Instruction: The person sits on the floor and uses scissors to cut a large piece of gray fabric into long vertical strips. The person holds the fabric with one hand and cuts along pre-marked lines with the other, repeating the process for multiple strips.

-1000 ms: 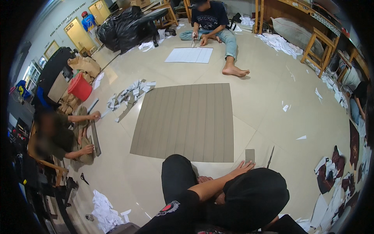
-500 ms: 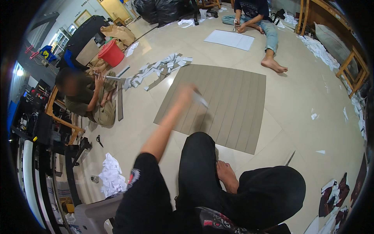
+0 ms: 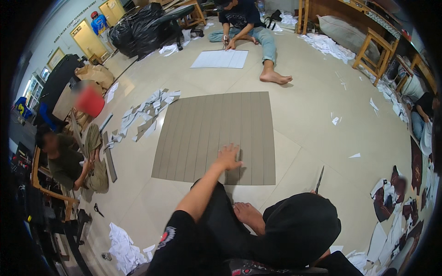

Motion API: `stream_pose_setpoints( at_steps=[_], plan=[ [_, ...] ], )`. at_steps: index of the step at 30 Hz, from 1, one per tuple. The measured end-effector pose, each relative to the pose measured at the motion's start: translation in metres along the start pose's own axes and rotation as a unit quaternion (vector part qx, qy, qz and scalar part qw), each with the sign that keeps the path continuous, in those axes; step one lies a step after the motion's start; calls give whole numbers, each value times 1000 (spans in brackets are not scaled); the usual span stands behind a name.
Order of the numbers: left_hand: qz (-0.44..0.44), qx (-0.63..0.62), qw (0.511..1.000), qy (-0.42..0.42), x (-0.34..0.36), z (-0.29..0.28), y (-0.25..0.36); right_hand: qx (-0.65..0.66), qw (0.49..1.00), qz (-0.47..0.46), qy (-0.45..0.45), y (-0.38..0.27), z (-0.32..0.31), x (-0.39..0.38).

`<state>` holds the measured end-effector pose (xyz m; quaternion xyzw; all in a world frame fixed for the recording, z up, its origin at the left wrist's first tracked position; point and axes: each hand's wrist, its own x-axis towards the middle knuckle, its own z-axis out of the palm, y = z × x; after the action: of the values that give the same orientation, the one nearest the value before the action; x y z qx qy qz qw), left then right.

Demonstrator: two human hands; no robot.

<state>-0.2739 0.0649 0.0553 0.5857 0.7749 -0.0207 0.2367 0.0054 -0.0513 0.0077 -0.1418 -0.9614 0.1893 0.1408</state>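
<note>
From here I can see the left hand (image 3: 228,158) out over a broad grey-brown sheet (image 3: 212,124), fingers spread, thumb held away toward the right. Whether the palm presses on it or floats just above, I can't tell; a dark shadow falls on the sheet just below the hand. The sheet lies flat on the pale floor (image 3: 306,124), most of it reaching beyond the hand and to its left, the near edge a little behind the wrist. It has a dull, matt look, one even colour, crossed by thin dark lines running away from the person and marking it into long narrow bands. Its right edge is fairly straight, its left one slants. The right hand (image 3: 314,191) is nearly all behind the knee, so I can't tell its grip; a dark pointed blade (image 3: 321,177) sticks up there, right of the left hand. Curled grey and white offcuts (image 3: 147,110) are heaped beyond the left hand, off to its left.
</note>
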Motion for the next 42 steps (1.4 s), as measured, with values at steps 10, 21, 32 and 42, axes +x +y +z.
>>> stream_pose_setpoints(
  at_steps=[10, 21, 32, 42],
  plan=[
    [-6, -90, 993, 75, -8, 79, 97, 360, 607, 616, 349, 171, -107, -142],
    [-26, -115, 991, 61, -16, 107, 124, 393, 582, 615, 358, 159, -109, -136],
    [20, -106, 994, 3, -31, 108, 146, 354, 606, 610, 367, 164, -97, -143],
    [165, -78, 983, -31, -67, 128, 146, 409, 591, 594, 361, 158, -108, -137]
  ],
)
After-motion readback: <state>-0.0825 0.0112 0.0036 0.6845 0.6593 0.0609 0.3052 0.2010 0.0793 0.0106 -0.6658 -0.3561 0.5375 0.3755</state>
